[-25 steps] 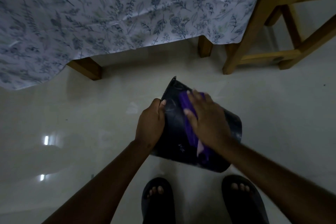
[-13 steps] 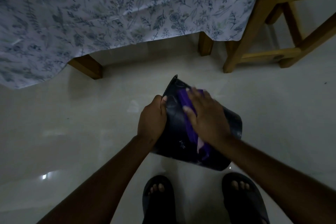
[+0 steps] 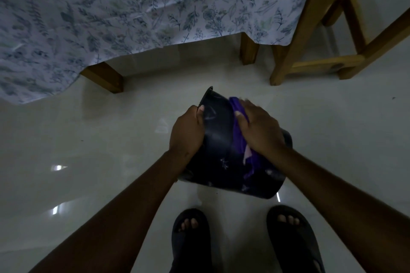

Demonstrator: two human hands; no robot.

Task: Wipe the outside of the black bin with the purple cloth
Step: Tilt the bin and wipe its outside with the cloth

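The black bin [image 3: 218, 146] is tipped on its side above the pale floor, its rim pointing away to the upper left. My left hand [image 3: 186, 131] grips the bin's left side, thumb on the wall. My right hand [image 3: 259, 127] presses the purple cloth [image 3: 238, 131] flat against the bin's upper outer wall. Part of the cloth trails down toward the bin's base; the rest is hidden under my palm.
A table with a floral cloth [image 3: 133, 11] hangs over the far side, its wooden legs [image 3: 104, 77] on the floor. A wooden chair [image 3: 310, 29] stands at the far right. My two feet in dark sandals [image 3: 190, 232] are just below the bin.
My right hand has slid with the cloth toward the right across the bin's wall. The left hand keeps its grip and the bin has barely shifted.
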